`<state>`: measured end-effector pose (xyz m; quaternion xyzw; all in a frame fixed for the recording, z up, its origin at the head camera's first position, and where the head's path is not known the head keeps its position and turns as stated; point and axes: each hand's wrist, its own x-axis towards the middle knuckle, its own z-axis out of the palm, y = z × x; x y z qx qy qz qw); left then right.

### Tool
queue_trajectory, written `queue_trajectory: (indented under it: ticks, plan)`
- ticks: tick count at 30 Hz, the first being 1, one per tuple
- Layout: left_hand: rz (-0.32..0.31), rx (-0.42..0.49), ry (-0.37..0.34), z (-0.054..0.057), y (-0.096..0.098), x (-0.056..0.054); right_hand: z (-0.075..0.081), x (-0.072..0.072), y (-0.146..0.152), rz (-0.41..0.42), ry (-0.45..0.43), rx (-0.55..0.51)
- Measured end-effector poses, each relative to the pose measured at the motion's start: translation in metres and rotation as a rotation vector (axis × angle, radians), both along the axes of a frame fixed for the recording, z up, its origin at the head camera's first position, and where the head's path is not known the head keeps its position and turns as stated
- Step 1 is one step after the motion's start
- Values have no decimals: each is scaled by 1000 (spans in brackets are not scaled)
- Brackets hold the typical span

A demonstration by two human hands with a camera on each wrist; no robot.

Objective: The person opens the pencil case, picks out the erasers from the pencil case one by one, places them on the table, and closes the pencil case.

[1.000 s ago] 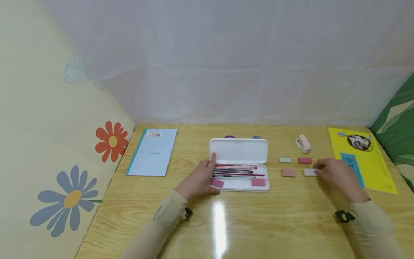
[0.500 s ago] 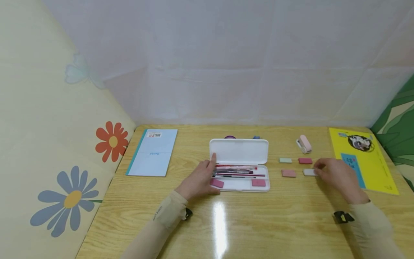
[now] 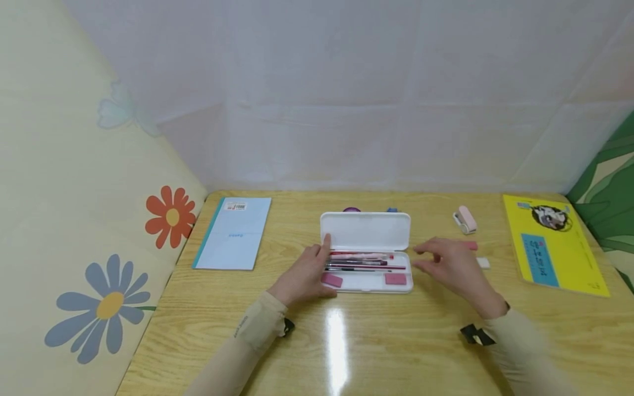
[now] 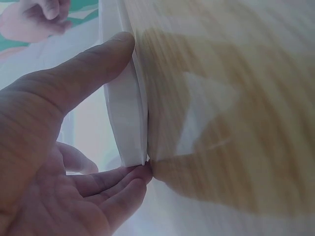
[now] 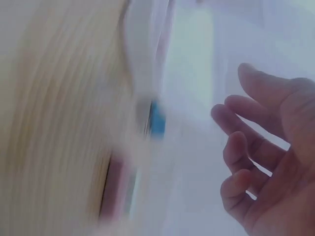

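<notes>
A white pencil case (image 3: 365, 234) lies with its lid up, pens and pencils (image 3: 361, 263) in the back part and two pink erasers (image 3: 395, 279) in front. My left hand (image 3: 304, 275) holds its left end; in the left wrist view the thumb (image 4: 106, 59) lies along the case's side (image 4: 125, 115), fingers at its end. Just right of the case is my right hand (image 3: 453, 268), fingers loosely bent, nothing in them. Beyond that hand show a white eraser (image 3: 483, 263) and a darker pink one (image 3: 470, 245). The hand hides the pale green and light pink erasers in the head view.
A pink-and-white stapler-like item (image 3: 465, 219) sits farther back. The yellow book (image 3: 574, 258) lies at the right, the light blue notebook (image 3: 235, 236) at the left. Behind the lid peek a purple thing (image 3: 352, 209) and a blue thing (image 3: 392, 209). A white cloth (image 3: 317, 110) hangs behind the table.
My right hand has let go of the white eraser, leaving it on the table, and has moved left toward the pencil case. My left hand stays at the case's left end.
</notes>
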<state>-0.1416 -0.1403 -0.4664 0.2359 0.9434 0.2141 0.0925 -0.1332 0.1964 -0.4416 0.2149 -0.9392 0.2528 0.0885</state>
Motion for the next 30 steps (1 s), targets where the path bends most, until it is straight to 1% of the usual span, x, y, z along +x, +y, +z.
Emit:
queue_trajectory:
  ticks: [4, 8, 11, 17, 22, 25, 27, 30]
  plan:
    - [10, -4, -18, 0, 0, 0, 1, 2, -42, 95, -94, 25]
    - [12, -11, -20, 1, 0, 0, -4, 2, -75, 185, -116, 60]
    - [5, -12, -16, 1, 1, 0, -11, 3, -94, 218, -108, 86]
    - [-7, -9, -1, 3, 2, 2, -19, 7, -123, 238, -128, 104]
    - [-14, -10, 8, 4, 1, 4, -21, 9, -140, 251, -96, 131]
    - [-20, -2, 16, 4, 0, 4, -22, 10, -146, 230, -66, 155]
    - [-21, 1, 19, 4, 0, 4, -22, 11, -150, 208, -65, 153]
    - [-20, -3, 22, 4, -2, 4, -22, 12, -154, 183, -74, 123]
